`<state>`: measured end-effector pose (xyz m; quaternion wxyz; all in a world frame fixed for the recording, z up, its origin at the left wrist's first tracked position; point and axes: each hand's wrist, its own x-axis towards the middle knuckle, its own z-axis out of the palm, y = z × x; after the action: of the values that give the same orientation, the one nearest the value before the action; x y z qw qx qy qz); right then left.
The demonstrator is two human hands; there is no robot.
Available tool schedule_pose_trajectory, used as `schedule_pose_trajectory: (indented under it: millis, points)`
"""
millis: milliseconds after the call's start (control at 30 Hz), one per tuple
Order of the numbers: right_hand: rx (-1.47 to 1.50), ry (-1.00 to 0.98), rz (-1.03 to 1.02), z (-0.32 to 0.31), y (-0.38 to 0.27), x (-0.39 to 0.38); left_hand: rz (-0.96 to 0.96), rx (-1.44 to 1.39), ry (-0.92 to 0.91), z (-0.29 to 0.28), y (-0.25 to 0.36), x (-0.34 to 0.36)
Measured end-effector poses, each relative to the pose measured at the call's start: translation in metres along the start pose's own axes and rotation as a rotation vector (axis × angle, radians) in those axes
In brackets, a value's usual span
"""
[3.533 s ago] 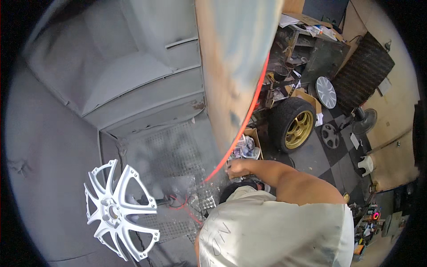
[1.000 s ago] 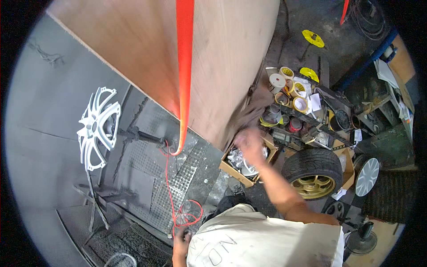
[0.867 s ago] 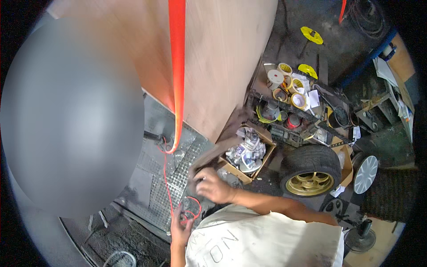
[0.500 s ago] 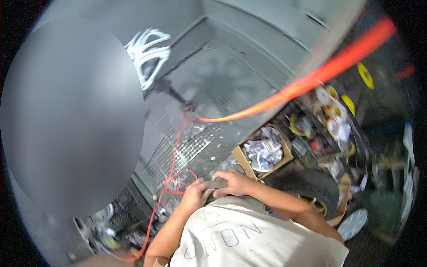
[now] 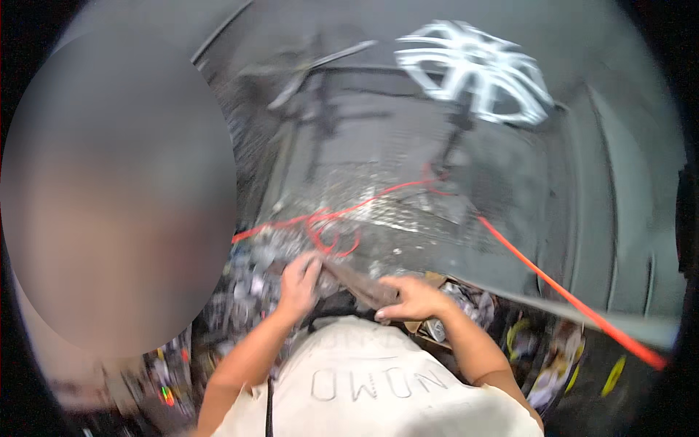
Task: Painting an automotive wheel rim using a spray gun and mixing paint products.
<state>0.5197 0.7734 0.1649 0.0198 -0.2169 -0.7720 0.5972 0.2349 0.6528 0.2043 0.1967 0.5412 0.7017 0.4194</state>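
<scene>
A limp grey-brown strip (image 5: 358, 282) stretches between my hands, in front of my white shirt. Whether it is cloth or abrasive sheet I cannot tell. My left hand (image 5: 300, 284) pinches its left end, and my right hand (image 5: 413, 298) grips the right end with the thumb beneath. Just beyond my left hand, loops of a thin red hose (image 5: 335, 231) lie on the floor. Farther off, at the upper right, a white multi-spoke wheel rim (image 5: 477, 54) is held up on a dark stand (image 5: 457, 138).
An orange-red hose (image 5: 568, 291) crosses the right side. Near my right forearm is a cardboard box (image 5: 435, 280) of crumpled paper or plastic. Loose litter (image 5: 247, 298) lies to the left. Grey sheeting (image 5: 619, 197) rises at the right. A blurred patch hides the far left.
My hands have moved apart, drawing the strip out between them. The view has swung, bringing the whole wheel rim into sight at the upper right and the box nearer my right arm.
</scene>
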Motion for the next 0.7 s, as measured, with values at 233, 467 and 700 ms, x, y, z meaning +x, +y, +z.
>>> schedule_pose_trajectory:
  millis: [233,467,700]
  points:
    - [-0.121,-0.085,-0.070,0.004,-0.051,0.079,-0.506,-0.501,0.545,-0.082,-0.072,-0.035]
    - [-0.218,-0.183,0.186,0.046,-0.088,0.149,-0.697,-0.586,0.787,-0.109,-0.153,-0.091]
    - [0.200,-0.105,0.088,0.125,-0.114,0.237,-0.664,-1.162,1.020,-0.158,-0.250,-0.090]
